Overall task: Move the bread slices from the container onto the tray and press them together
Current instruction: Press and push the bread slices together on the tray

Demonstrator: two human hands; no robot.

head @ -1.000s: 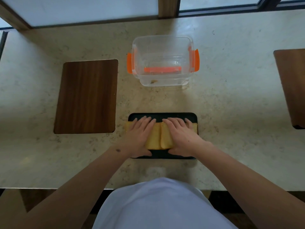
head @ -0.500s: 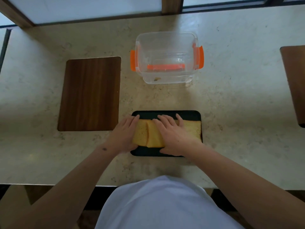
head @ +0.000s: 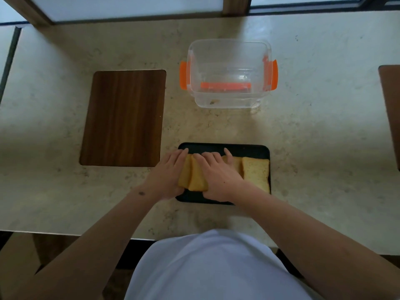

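On a black tray, the left hand presses flat against the bread slices' side; the right hand lies flat on top, fingers straight.

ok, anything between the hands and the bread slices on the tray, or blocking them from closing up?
Nothing visible. Left hand and right hand both touch the bread slices on the black tray; no object shows between slices. The right hand covers the row's middle, so that part is hidden.

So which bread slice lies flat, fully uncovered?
The rightmost slice, flat at the tray's right end; the left hand and right hand press the others.
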